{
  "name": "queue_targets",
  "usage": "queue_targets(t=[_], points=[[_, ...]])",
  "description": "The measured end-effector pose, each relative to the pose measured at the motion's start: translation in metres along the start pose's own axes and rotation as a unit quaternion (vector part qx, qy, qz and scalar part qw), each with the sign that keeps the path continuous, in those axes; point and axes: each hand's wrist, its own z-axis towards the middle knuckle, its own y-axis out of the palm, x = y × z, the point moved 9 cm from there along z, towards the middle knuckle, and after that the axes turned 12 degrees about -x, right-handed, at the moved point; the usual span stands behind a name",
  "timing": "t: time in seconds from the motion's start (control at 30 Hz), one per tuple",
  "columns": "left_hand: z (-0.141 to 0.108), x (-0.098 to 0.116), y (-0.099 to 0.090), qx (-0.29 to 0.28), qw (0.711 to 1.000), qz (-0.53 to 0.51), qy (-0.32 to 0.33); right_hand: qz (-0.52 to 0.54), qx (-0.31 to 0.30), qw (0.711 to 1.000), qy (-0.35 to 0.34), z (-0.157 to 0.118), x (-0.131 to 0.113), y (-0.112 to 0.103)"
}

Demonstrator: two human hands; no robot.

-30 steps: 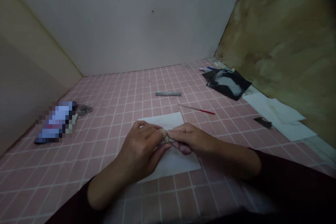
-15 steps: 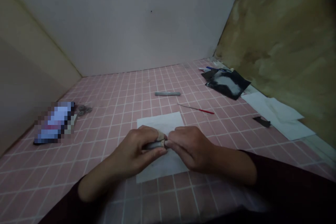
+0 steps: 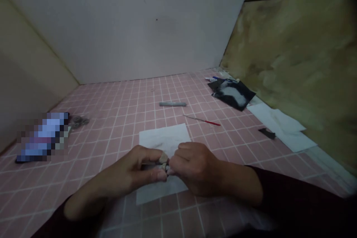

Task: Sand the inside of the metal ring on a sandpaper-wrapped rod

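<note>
My left hand (image 3: 126, 171) is closed, with thumb and fingers pinching a small greyish piece (image 3: 164, 168) whose shape I cannot make out. A tan wrap (image 3: 163, 157) covers the tip of a finger on that hand. My right hand (image 3: 195, 167) is curled, its fingertips pressed against the right end of the small piece; whatever they grip is hidden. Both hands are over a white sheet of paper (image 3: 167, 135) with grey smudges. Beyond it lie a thin file-like tool with a red handle (image 3: 212, 122) and a grey bar (image 3: 173, 104).
A blurred-out phone-like device (image 3: 44, 137) lies at the left, beside a small grey coiled bundle (image 3: 79, 121). At the right are a black sheet with pale dust (image 3: 234, 95), white papers (image 3: 287, 130) and a dark scrap (image 3: 267, 133). Walls enclose the pink checked surface (image 3: 119, 100).
Both hands have shifted slightly left and down in view, as the whole scene has too. They remain together around the small piece, my right fingers now covering more of its right end.
</note>
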Motion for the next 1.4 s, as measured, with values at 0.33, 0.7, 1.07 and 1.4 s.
queue_targets(t=[0.33,0.7,1.07,1.4], points=[[-0.011,0.038,-0.005,0.266,0.87,0.406,0.091,0.562,-0.127,0.754,0.317,-0.014,0.062,0.056],[-0.004,0.022,-0.004,0.188,0.929,0.312,0.06,0.484,-0.108,0.829,0.26,-0.007,0.06,0.04],[0.0,0.005,-0.003,0.069,0.984,0.162,0.011,0.048,-0.029,0.997,0.047,0.003,0.011,0.003],[-0.007,0.028,-0.009,0.266,0.885,0.378,0.047,0.419,-0.1,0.864,0.259,-0.006,0.062,0.038]])
